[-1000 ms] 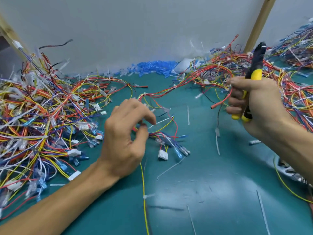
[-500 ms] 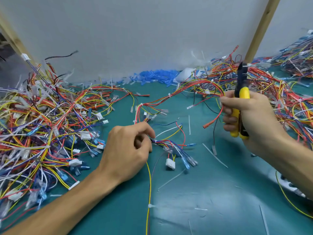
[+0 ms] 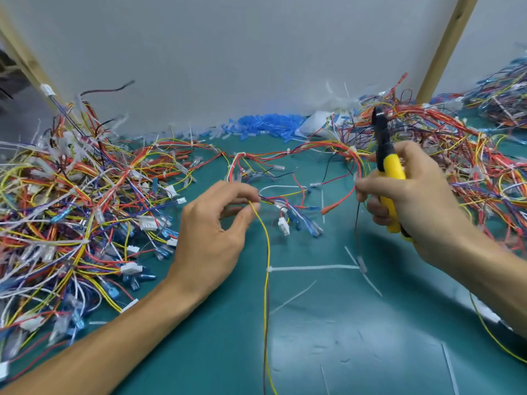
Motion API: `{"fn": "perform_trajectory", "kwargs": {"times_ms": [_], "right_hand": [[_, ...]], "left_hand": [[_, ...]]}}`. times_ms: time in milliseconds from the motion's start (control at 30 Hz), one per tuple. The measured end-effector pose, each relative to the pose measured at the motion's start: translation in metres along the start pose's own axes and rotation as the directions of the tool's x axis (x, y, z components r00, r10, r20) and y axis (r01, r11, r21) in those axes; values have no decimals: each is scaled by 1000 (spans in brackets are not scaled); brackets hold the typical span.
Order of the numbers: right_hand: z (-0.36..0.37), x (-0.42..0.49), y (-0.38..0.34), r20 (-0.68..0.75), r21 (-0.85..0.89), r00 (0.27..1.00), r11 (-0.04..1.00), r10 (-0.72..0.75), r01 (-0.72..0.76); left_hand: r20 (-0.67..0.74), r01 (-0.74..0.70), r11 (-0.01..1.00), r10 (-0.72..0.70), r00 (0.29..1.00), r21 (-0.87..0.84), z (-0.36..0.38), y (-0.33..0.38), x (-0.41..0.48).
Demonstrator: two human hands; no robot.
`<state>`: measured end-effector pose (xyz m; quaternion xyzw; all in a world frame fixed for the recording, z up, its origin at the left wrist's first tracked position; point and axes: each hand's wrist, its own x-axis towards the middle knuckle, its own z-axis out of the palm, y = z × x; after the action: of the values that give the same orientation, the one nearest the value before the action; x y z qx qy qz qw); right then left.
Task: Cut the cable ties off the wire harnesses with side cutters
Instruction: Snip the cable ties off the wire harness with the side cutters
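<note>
Head view: the left hand, reaching a moment ago, is now pinching the wire bundle and lifting it. The right hand is gripping the yellow cutters just beside it, tips pointing up, so a cut is probably coming. A white tie is sticking out from the yellow wire hanging below.

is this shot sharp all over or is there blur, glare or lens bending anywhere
Head view: centre fairly sharp, the left hand pinching the yellow wire and the side cutters in the right hand read clearly; the wire pile at the left edge smears; pale glare lies on the green mat low down; the wooden post leans, a wide-angle effect; soft shadow under the right hand.
</note>
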<state>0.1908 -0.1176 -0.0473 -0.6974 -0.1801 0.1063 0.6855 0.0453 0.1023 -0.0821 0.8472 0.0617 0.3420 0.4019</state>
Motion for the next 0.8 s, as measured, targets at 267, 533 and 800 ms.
{"fn": "perform_trajectory", "kwargs": {"times_ms": [267, 533, 800], "right_hand": [[3, -5, 4, 128, -179, 981, 970, -144, 165], [1, -3, 11, 147, -291, 972, 931, -183, 220], [-2, -1, 12, 149, -328, 964, 908, -222, 260]], "left_hand": [[212, -313, 932, 274, 938, 182, -6, 11, -7], [377, -415, 909, 393, 839, -23, -4, 8, -15], [231, -409, 910, 386, 893, 62, -4, 12, -13]]}}
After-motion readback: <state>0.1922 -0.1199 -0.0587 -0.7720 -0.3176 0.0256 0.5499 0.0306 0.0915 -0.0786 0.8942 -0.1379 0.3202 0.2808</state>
